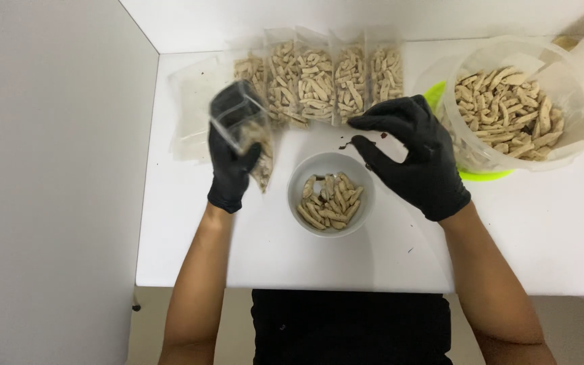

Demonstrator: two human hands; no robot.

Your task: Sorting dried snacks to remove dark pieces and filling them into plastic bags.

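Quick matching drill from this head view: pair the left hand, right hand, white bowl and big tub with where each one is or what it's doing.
Things:
1. left hand
2. right hand
3. white bowl
4. big clear tub

States:
A. at the table's right, on a green base, full of beige sticks
B. holds a clear pouch, partly filled
C. between the two hands, part full of sticks
D. gloved, hovering above the bowl, holding nothing visible

Pairs: 1-B, 2-D, 3-C, 4-A

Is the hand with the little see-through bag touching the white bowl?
Apart. The head view shows bare white table between the left hand, which holds the bag, and the bowl.
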